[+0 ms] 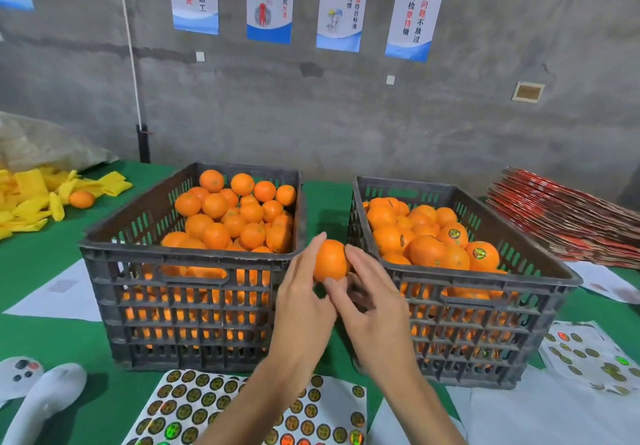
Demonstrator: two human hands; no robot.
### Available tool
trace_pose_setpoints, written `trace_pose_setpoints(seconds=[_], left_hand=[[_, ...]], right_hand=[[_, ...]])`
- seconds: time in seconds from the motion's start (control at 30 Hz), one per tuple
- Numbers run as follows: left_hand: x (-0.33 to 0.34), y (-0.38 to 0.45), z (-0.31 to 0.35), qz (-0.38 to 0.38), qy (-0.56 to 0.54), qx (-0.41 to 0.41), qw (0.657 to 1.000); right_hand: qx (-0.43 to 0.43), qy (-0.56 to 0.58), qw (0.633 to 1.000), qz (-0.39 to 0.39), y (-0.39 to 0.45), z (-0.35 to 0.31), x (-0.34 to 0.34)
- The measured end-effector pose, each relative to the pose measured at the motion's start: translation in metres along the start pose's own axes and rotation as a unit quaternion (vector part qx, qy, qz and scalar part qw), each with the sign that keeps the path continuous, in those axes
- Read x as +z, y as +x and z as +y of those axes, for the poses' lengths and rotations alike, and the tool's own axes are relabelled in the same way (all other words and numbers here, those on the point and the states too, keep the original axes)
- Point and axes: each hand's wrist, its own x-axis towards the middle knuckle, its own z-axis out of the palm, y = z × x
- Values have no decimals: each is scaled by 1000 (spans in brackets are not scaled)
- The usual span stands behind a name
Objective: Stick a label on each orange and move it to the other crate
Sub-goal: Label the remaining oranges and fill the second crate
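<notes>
Head view: your two forearms rise from the bottom of the frame and meet at the centre, in the gap between the two crates. Your left hand (pixel 304 292) cups an orange (pixel 330 259) from the left, fingers curled up along its side with the index tip at the top and the thumb underneath. Your right hand (pixel 372 292) comes in from the right, fingers loosely bent, the index fingertip touching the orange's right side and the lower fingers tucked under it near your left thumb; you cannot tell whether a label is pinched there. The orange sits level with the crate rims, between them. The left crate (pixel 194 306) holds plain oranges; the right crate (pixel 485 323) holds oranges with round labels showing. A label sheet (pixel 194 406) lies at the bottom centre under your left forearm, and another sheet (pixel 588 358) at the lower right.
</notes>
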Motion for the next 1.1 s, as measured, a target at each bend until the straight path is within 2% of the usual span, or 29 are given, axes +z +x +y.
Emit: trace_pose_setpoints(seconds=[0.07,0.13,0.27,0.33,0.4,0.47,0.53,0.6,0.7,0.8,0.83,0.9,0.97,1.1], left_hand=[[6,17,15,-18,13,31,999],[12,34,27,-59,17,63,996],[17,75,33,-163,15,99,982],[10,106,23,-150,87,132,976],[-3,143,6,-122,184,101,970],[-17,181,-14,-122,276,14,953],[-28,215,-33,-157,358,-79,917],[-30,235,-51,-242,429,-151,857],[-21,245,-79,-385,465,-199,772],[-11,246,-102,-430,522,-203,708],[-9,247,-105,-436,534,-199,696],[-9,249,-108,-436,534,-204,695],[-8,249,-112,-413,519,-225,714],[-10,244,-112,-367,542,-209,727]], right_hand=[[-34,-61,997,36,18,-8,-5],[-32,-94,993,67,41,-12,-17],[-41,-164,982,81,86,-3,-47],[-53,-231,968,81,108,13,-65],[-32,-290,954,73,128,31,-85],[-13,-342,939,40,142,45,-101],[-15,-375,927,-9,148,54,-109],[-26,-362,931,-38,147,62,-111],[-22,-329,943,-35,139,73,-110],[-21,-300,954,-9,135,78,-108],[-26,-294,955,-2,136,78,-108],[-28,-295,955,-4,135,79,-106],[-32,-294,955,-1,134,79,-105],[-44,-275,960,17,131,78,-106]])
